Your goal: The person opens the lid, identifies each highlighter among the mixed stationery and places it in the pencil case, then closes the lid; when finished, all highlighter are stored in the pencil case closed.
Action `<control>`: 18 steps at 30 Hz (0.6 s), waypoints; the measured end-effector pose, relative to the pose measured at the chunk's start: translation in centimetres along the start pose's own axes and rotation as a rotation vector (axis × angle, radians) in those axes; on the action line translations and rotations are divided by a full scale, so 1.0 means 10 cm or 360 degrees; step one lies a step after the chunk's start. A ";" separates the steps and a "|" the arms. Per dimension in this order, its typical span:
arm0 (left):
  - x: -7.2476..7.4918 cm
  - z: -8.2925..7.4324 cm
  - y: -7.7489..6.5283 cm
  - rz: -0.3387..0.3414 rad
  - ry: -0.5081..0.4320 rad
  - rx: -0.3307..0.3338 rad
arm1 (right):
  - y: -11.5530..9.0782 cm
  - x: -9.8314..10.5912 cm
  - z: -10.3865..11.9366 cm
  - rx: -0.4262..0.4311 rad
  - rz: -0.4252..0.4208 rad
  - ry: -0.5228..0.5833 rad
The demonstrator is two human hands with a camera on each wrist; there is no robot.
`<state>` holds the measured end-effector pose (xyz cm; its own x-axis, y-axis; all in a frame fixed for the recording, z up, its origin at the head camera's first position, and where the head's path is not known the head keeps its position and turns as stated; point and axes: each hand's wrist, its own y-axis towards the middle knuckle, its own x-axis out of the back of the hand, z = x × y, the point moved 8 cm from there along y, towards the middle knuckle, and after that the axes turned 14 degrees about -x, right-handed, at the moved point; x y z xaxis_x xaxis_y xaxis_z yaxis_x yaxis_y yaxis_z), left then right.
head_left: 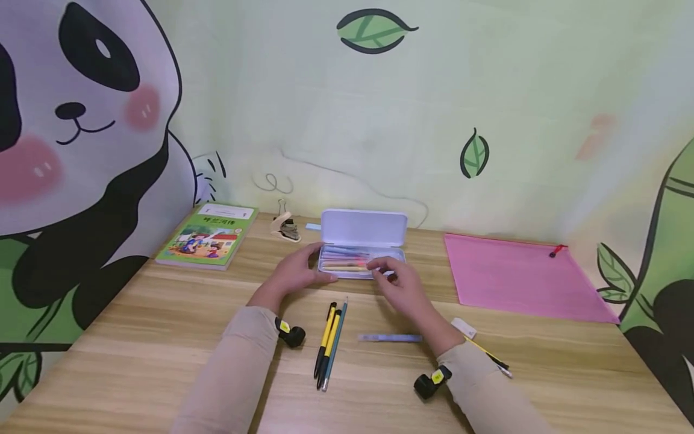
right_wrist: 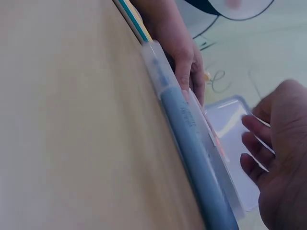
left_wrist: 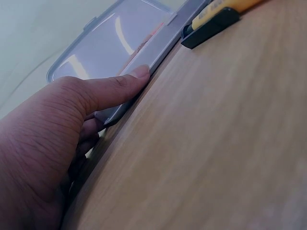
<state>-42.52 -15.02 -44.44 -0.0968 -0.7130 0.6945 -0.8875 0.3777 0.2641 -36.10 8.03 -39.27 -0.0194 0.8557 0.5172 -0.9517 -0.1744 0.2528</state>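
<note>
A white pencil case stands with its lid up near the back of the table, with several pens lying inside. My left hand holds the case at its left end; in the left wrist view the thumb lies along the front wall and the other fingers go round the end. Over the case's right part is my right hand, its fingers loosely bent with nothing between them in the right wrist view. A blue pen with a clear cap lies on the table before the right hand.
Two yellow-and-black pens and a teal pencil lie in front. An eraser and a thin yellow pencil are by the right wrist. A green book, a stapler and a pink pouch lie farther back.
</note>
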 end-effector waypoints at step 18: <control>0.00 0.02 0.00 0.0011 -0.0009 0.0031 | -0.80 0.13 -0.11 0.0334 0.0769 -0.0400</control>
<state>-42.64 -15.10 -44.57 -0.1056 -0.7136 0.6925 -0.8953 0.3713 0.2461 -28.81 11.04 -41.55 -0.3387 0.5174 0.7858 -0.7712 -0.6312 0.0831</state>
